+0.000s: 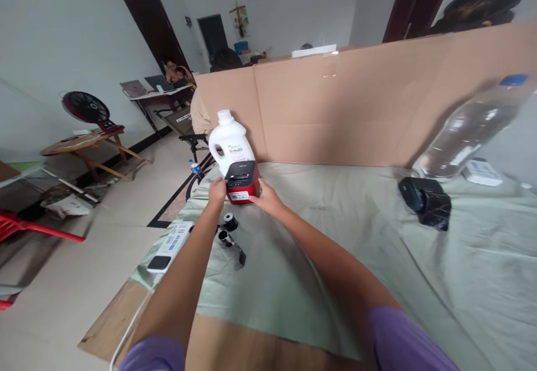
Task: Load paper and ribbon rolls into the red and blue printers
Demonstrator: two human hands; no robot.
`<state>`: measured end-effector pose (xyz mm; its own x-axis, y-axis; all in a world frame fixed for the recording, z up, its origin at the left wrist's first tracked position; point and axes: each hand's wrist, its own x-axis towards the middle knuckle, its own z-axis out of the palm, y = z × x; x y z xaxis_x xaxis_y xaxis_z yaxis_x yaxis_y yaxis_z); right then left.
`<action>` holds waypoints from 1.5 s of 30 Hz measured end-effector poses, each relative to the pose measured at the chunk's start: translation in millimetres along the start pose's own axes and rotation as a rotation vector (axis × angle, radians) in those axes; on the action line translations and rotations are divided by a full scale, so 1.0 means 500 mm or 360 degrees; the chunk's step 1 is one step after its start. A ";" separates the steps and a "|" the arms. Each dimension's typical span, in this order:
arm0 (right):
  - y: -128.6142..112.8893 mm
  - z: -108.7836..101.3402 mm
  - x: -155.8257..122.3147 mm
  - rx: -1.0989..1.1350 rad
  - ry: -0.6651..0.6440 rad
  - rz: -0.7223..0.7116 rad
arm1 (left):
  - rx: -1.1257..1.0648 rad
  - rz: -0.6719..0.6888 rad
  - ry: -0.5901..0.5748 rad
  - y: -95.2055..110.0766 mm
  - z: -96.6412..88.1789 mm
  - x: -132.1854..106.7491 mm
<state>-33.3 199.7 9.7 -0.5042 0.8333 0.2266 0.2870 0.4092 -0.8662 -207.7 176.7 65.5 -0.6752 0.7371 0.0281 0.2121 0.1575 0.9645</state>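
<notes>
A small red and black printer (244,182) stands on the green cloth, close in front of a large white jug (230,141). My left hand (217,192) grips its left side. My right hand (266,198) holds the opposite side, with the thumb near the white label on the front. Nearer to me, by my left forearm, lie a black roll (230,221) and a second dark roll (225,239) with a strip trailing from it. My left forearm partly covers a white box (176,242) with blue print.
A cardboard wall (356,108) bounds the back of the cloth-covered table. At the right are a large clear bottle (465,130) with a blue cap, a black object (425,200) and a small white box (482,172). A white cable (133,322) runs off the front left.
</notes>
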 end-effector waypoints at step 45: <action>-0.044 -0.266 -0.528 -0.1133 0.1090 0.0909 | 0.0644 0.1767 -0.0856 -0.075 0.155 -0.587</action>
<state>202.1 20.3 28.1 0.3359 0.9038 0.2652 0.8386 -0.1588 -0.5212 37.6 5.5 0.7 0.3444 0.7560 0.5567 0.7328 -0.5871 0.3440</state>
